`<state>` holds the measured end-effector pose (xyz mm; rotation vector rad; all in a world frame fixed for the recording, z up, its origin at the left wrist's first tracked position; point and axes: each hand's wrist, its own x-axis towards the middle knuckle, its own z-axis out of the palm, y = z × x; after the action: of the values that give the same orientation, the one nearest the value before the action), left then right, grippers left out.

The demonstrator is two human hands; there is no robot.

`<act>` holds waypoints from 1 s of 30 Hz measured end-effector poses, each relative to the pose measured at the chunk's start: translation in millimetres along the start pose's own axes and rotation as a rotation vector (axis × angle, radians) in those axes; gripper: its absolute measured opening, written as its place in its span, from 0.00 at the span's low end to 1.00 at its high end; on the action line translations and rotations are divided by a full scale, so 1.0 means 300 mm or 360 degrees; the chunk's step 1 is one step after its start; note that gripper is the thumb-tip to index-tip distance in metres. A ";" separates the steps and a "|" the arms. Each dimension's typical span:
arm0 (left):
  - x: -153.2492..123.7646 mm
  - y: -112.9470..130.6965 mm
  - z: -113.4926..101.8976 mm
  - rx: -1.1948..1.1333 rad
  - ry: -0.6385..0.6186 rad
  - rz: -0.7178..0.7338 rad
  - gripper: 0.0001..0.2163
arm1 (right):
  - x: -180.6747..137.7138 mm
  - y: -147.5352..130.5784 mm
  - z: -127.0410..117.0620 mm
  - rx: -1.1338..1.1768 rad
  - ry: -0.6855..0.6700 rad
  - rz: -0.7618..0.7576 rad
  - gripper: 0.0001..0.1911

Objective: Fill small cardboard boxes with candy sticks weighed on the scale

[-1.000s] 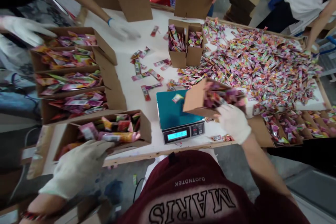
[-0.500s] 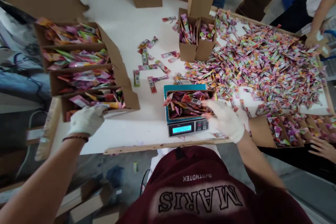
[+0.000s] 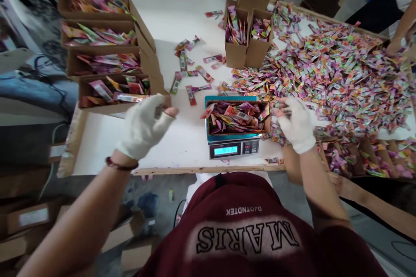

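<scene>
An open cardboard box (image 3: 267, 117) full of small colourful sachets (image 3: 238, 113) rests on a digital scale (image 3: 225, 150) with a teal platform and a lit display. My left hand (image 3: 143, 127), in a white fingertip-free glove, hovers left of the scale beside the nearest filled box of the left row. Its thumb stands apart from the curled fingers, and nothing shows between them. Gloved the same way, my right hand (image 3: 297, 124) is just right of the weighed box, by the sachet heap. Its thumb and fingers are apart, with no held sachet visible.
Several filled boxes (image 3: 104, 34) line the table's left side. Two taller boxes (image 3: 236, 54) of sachets stand toward the back, beside a person's hands. A large sachet heap (image 3: 338, 73) covers the right side. More filled boxes (image 3: 360, 156) and a co-worker's arm (image 3: 367, 192) are front right.
My left hand has come away from the nearest left box, moving right and up. My right hand has left the box on the scale, shifting right and up. The display reading has changed.
</scene>
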<state>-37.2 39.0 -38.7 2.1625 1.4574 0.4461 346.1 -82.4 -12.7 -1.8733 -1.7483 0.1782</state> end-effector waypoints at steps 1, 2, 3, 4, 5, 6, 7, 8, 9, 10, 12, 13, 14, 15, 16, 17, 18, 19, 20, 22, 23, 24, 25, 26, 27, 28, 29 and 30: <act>-0.017 0.056 0.017 -0.0094 0.0013 0.0088 0.21 | 0.028 -0.017 0.024 -0.0002 -0.0049 -0.0039 0.16; -0.029 0.102 0.037 -0.0144 0.0025 0.0148 0.23 | 0.054 -0.035 0.048 -0.0010 -0.0108 -0.0076 0.17; -0.036 0.138 0.058 -0.0148 0.0041 0.0181 0.26 | 0.078 -0.053 0.073 -0.0034 -0.0171 -0.0106 0.17; -0.037 0.166 0.079 -0.0108 0.0054 0.0183 0.28 | 0.098 -0.070 0.098 -0.0078 -0.0230 -0.0127 0.18; -0.035 0.187 0.099 -0.0042 0.0054 0.0166 0.28 | 0.116 -0.085 0.123 -0.0142 -0.0293 -0.0137 0.19; -0.030 0.202 0.116 0.0028 0.0033 0.0149 0.27 | 0.130 -0.098 0.146 -0.0218 -0.0359 -0.0133 0.20; -0.023 0.212 0.129 0.0089 -0.0001 0.0133 0.24 | 0.141 -0.108 0.167 -0.0300 -0.0431 -0.0122 0.20; -0.017 0.221 0.137 0.0137 -0.0039 0.0124 0.20 | 0.149 -0.116 0.185 -0.0378 -0.0505 -0.0113 0.18; -0.012 0.228 0.141 0.0174 -0.0072 0.0119 0.16 | 0.154 -0.120 0.199 -0.0446 -0.0580 -0.0109 0.16; -0.009 0.235 0.139 0.0203 -0.0094 0.0116 0.13 | 0.156 -0.124 0.206 -0.0496 -0.0643 -0.0110 0.13; -0.006 0.257 0.119 0.0231 -0.0074 0.0114 0.12 | 0.152 -0.130 0.198 -0.0522 -0.0680 -0.0134 0.09; -0.005 0.273 0.104 0.0232 -0.0043 0.0125 0.13 | 0.147 -0.135 0.182 -0.0481 -0.0654 -0.0169 0.09; -0.004 0.294 0.086 0.0218 -0.0009 0.0154 0.13 | 0.140 -0.145 0.160 -0.0397 -0.0606 -0.0228 0.09; 0.000 0.319 0.069 0.0187 0.0026 0.0201 0.13 | 0.133 -0.159 0.132 -0.0277 -0.0553 -0.0310 0.09; 0.006 0.349 0.052 0.0136 0.0053 0.0270 0.13 | 0.126 -0.178 0.102 -0.0140 -0.0512 -0.0406 0.09; 0.015 0.381 0.039 0.0061 0.0074 0.0360 0.12 | 0.120 -0.200 0.070 -0.0006 -0.0487 -0.0503 0.09; 0.027 0.415 0.029 -0.0033 0.0098 0.0459 0.10 | 0.116 -0.225 0.040 0.0104 -0.0474 -0.0581 0.09; 0.040 0.451 0.023 -0.0141 0.0122 0.0551 0.09 | 0.114 -0.249 0.012 0.0176 -0.0459 -0.0628 0.09; 0.054 0.486 0.020 -0.0261 0.0143 0.0622 0.09 | 0.112 -0.270 -0.011 0.0206 -0.0430 -0.0642 0.09; 0.077 0.549 0.021 -0.0531 0.0154 0.0685 0.09 | 0.110 -0.290 -0.046 0.0180 -0.0295 -0.0602 0.10; 0.085 0.574 0.022 -0.0662 0.0139 0.0683 0.09 | 0.109 -0.286 -0.059 0.0145 -0.0196 -0.0571 0.10; 0.088 0.594 0.023 -0.0787 0.0107 0.0673 0.10 | 0.107 -0.272 -0.070 0.0097 -0.0099 -0.0538 0.11; 0.088 0.607 0.022 -0.0896 0.0062 0.0668 0.10 | 0.104 -0.248 -0.081 0.0039 -0.0016 -0.0511 0.11; 0.084 0.611 0.021 -0.0978 0.0018 0.0665 0.11 | 0.101 -0.217 -0.092 -0.0029 0.0037 -0.0483 0.12; 0.078 0.606 0.017 -0.1033 -0.0021 0.0657 0.12 | 0.098 -0.181 -0.103 -0.0109 0.0067 -0.0448 0.12; 0.069 0.592 0.014 -0.1066 -0.0051 0.0634 0.13 | 0.096 -0.142 -0.116 -0.0197 0.0081 -0.0401 0.12; 0.060 0.570 0.010 -0.1077 -0.0066 0.0590 0.15 | 0.094 -0.104 -0.127 -0.0287 0.0093 -0.0344 0.13; 0.050 0.539 0.007 -0.1062 -0.0053 0.0525 0.16 | 0.092 -0.069 -0.137 -0.0368 0.0110 -0.0284 0.13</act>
<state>93.5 2.6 50.7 1.8306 0.7660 0.8653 350.9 -69.1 39.0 -1.8419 -1.9439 -0.1615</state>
